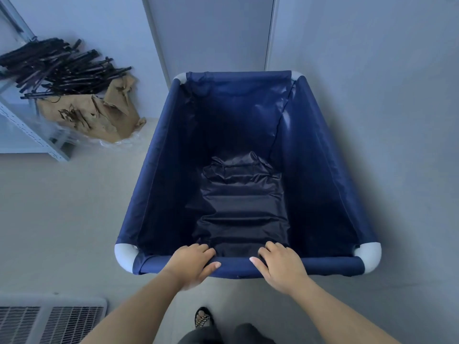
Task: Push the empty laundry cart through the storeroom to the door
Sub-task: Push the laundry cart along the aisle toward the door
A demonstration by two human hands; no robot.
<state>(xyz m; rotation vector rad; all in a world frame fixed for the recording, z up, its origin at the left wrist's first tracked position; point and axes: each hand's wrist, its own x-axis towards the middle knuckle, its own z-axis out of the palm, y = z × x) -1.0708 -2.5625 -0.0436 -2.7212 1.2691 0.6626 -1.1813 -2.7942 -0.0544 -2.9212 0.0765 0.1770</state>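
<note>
The laundry cart [159,170] fills the middle of the head view. It is a navy fabric bin with white plastic corners and nothing inside but its crumpled dark lining. My left hand [192,265] and my right hand [279,265] both grip the cart's near rail, fingers curled over the top, about a hand's width apart. The cart's far end stands right against a pale closed door [211,33] set in the wall ahead.
At the left stands a metal shelf rack [29,135] holding a pile of dark rods [54,68] and torn brown paper [99,115]. A white grated unit [49,321] sits at bottom left. A grey wall [385,95] runs close along the cart's right side. My sandalled foot [203,317] is below.
</note>
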